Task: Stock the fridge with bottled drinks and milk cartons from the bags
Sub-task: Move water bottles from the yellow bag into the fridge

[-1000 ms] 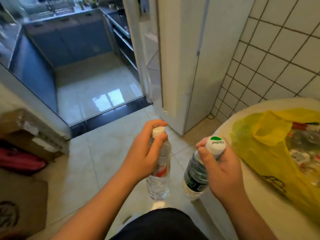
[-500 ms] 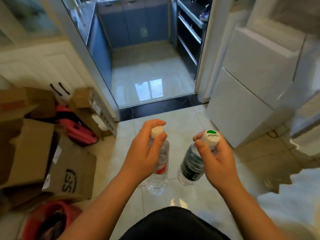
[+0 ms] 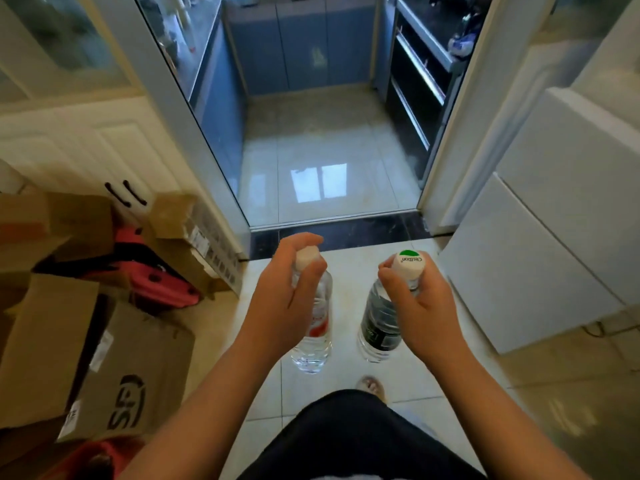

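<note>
A person stands facing the kitchen doorway (image 3: 329, 140), a water bottle in each hand. The left hand (image 3: 287, 303) is wrapped tightly around the neck of the red-labelled bottle (image 3: 317, 327); the right hand (image 3: 426, 310) is clamped on the dark-labelled bottle (image 3: 379, 323) just below its white cap. A second ago a yellow bag of drinks lay to the right; the view has swung away, bringing the white fridge (image 3: 540, 237), right of the doorway, closer. Both bottles look bound for it.

The white bottle cap (image 3: 408, 264) seems to read "C'estbon"; a cardboard box (image 3: 128, 379) carries "SF".
</note>
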Tool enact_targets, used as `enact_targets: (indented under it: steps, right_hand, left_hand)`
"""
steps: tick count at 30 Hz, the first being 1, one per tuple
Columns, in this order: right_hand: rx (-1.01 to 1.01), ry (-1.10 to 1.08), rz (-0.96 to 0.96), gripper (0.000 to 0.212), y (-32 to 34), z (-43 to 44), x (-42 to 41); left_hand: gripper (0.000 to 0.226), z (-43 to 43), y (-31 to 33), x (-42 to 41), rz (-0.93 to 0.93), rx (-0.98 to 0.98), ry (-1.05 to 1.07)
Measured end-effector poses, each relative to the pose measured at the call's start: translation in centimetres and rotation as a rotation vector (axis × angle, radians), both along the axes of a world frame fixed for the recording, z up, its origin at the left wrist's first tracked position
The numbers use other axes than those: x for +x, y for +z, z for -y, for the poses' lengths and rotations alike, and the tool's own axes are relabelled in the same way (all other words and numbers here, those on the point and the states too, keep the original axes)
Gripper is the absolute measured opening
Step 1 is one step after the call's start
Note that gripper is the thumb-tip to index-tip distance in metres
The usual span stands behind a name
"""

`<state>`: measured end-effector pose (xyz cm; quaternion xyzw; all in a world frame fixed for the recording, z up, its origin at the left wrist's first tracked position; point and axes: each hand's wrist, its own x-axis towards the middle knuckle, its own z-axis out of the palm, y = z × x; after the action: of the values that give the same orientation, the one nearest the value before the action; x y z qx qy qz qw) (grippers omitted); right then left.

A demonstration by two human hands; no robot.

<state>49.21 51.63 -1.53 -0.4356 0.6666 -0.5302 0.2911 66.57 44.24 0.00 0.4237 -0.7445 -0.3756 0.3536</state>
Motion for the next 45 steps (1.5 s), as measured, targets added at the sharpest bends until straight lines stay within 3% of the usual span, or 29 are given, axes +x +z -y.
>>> enact_targets:
  steps: [6, 12, 20, 27, 37, 45]
  right_hand:
    - [-0.023, -0.052, -0.004, 0.053, 2.5, 8.8, -7.1]
    - [-0.046, -0.209, -0.006, 0.019, 3.5, 14.6, -14.6]
    - [-0.102, -0.511, -0.081, 0.011, 4.7, 20.6, -25.1]
    - [-0.145, -0.845, -0.150, 0.004, 7.1, 24.3, -33.9]
    - [-0.218, -1.166, -0.318, 0.022, 10.9, 24.3, -42.2]
    - [-0.371, -1.274, -0.474, 0.042, 15.4, 21.4, -50.7]
  left_hand:
    - [0.029, 8.9, 1.6, -7.6, -0.050, -0.088, -0.007]
    - [0.025, 16.5, 2.4, -16.3, -0.106, -0.112, -0.120]
    - [0.021, 26.6, 2.9, -30.4, -0.160, -0.143, -0.406]
    - [0.025, 34.0, 5.1, -43.9, -0.197, -0.126, -0.785]
    - [0.025, 34.0, 9.5, -59.6, -0.377, -0.155, -1.148]
    - [0.023, 30.5, 14.9, -70.7, -0.611, -0.260, -1.204]
